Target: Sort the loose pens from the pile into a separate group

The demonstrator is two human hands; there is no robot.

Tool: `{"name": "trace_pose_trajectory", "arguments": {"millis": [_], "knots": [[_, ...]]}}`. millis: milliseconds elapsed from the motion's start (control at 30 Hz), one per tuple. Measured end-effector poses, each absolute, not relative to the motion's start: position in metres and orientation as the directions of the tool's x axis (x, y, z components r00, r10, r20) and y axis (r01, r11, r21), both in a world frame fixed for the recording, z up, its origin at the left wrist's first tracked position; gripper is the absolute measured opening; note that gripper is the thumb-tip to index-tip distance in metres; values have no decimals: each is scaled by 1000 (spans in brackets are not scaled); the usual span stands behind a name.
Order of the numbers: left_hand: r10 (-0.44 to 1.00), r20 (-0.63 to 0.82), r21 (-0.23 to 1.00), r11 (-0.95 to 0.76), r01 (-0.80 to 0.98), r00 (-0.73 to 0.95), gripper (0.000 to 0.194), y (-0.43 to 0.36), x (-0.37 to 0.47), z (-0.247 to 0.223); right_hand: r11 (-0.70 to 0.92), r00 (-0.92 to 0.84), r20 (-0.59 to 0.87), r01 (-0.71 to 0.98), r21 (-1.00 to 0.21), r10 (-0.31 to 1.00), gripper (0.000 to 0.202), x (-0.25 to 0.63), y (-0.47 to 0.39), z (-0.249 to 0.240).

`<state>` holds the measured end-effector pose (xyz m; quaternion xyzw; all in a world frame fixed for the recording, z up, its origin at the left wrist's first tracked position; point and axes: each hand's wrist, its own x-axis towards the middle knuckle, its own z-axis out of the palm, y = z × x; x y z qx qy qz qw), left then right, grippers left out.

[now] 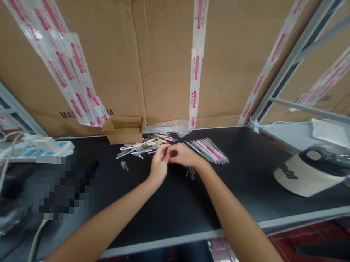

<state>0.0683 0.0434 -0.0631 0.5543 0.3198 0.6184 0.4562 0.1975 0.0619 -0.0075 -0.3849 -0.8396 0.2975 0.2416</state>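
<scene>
My left hand [160, 164] and my right hand [182, 154] meet above the black table top [159, 215], fingertips pressed together. Whatever they hold between them is too small or hidden to make out. Just behind and left of them lies a loose heap of thin pens or sticks [147, 146] in mixed colours. To the right of my right hand, slim pens [209, 150] lie side by side in a slanted row. Small clear plastic pieces [124, 166] rest left of my hands, and more small clear pieces [191, 173] lie under my right wrist.
Behind the heap stand a small open cardboard box [122, 135] and crumpled clear plastic [171, 127], against a tall taped cardboard wall [169, 61]. A power strip [43, 148] with cables sits at left. On the right is a cream bottle with a dark lid [303, 173], near a metal frame [294, 63].
</scene>
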Motion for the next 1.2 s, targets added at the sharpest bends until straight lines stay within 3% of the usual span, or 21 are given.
{"name": "trace_pose_trajectory", "arguments": {"millis": [100,200,333,533,700,800,900,1033,1100,1200], "knots": [[914,407,904,-403,-142,0,20,40,59,-58,504,-688,-23,553,-664,725,12,213,55,7],[886,461,886,-463,-37,-52,15,35,50,-52,574,-679,-105,684,-451,727,17,226,43,23],[854,515,855,-505,118,-80,20,32,46,-48,511,-567,-196,815,-273,800,20,225,32,28],[881,469,881,-461,108,-62,34,29,50,-51,501,-559,-202,820,-277,804,18,214,44,9],[891,441,890,-450,-80,-105,20,31,51,-48,534,-601,-250,795,-288,760,12,211,52,6],[896,420,881,-441,-173,-143,13,32,50,-43,614,-665,-185,743,-266,723,9,204,47,5],[901,405,887,-428,-175,-154,22,33,46,-38,662,-702,-86,700,-268,708,10,200,42,5],[925,367,899,-381,-217,-101,32,34,39,-30,718,-676,255,608,-339,692,11,207,42,11],[928,369,915,-372,-156,-54,36,33,35,-26,744,-611,425,557,-368,668,10,210,44,16],[919,395,918,-395,-19,-4,39,31,32,-22,761,-564,512,506,-406,648,9,208,43,19]]}}
